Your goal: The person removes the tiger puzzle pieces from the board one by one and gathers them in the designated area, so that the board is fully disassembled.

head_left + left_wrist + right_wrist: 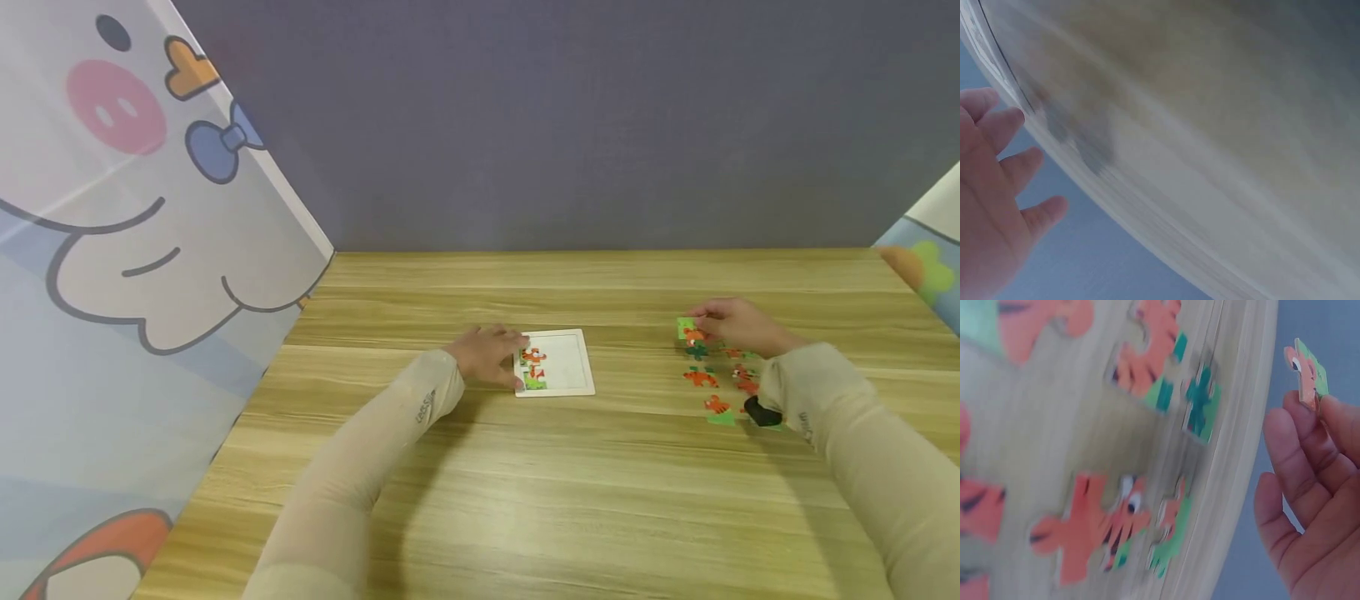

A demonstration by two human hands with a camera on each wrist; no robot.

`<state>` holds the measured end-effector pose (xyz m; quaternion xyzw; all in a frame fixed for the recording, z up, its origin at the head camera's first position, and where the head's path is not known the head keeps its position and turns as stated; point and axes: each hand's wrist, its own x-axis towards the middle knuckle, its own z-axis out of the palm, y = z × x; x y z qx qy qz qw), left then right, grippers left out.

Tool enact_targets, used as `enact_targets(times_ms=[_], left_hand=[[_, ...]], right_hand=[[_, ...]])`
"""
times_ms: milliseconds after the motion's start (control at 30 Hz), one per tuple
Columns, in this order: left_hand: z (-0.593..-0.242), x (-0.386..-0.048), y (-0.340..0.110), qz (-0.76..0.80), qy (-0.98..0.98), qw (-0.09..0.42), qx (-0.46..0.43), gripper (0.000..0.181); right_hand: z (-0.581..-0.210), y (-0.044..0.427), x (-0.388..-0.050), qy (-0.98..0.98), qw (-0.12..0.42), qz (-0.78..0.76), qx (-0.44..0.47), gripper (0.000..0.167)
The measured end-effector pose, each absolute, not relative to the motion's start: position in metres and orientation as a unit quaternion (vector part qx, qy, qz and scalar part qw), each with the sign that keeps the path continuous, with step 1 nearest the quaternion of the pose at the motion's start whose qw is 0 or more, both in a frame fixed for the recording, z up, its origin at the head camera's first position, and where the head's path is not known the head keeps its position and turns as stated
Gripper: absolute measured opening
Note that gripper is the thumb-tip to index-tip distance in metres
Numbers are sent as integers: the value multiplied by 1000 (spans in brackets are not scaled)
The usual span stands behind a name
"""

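Observation:
My right hand (738,325) pinches a green and orange jigsaw piece (1309,374) between thumb and fingertips, raised off the table at the far side of the loose pieces. In the right wrist view an eye is printed on that piece. My left hand (489,354) rests at the left edge of a white puzzle tray (587,367), fingers spread. A few fitted pieces (534,382) lie along the tray's left side, partly hidden by that hand. In the left wrist view the left fingers (1019,169) are extended and the tray is out of sight.
Several loose jigsaw pieces (700,378), orange striped and green, lie on the wooden table (525,500) under and around the right forearm. A black strap part (762,412) shows at the right wrist. A grey panel (562,125) stands behind; a cartoon-printed cloth (150,250) borders the left.

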<state>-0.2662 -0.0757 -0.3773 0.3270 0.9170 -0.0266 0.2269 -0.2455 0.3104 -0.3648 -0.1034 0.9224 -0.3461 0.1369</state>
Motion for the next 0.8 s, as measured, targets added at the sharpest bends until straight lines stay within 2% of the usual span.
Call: enact_targets(times_ms=[367, 800], left_hand=[[-381, -268, -73, -51, 922, 241, 299, 96], [-378, -270, -71, -79, 921, 240, 296, 99]], right_hand=[[-372, 345, -240, 931, 126, -331, -91, 38], [-371, 378, -233, 938, 121, -322, -50, 44]])
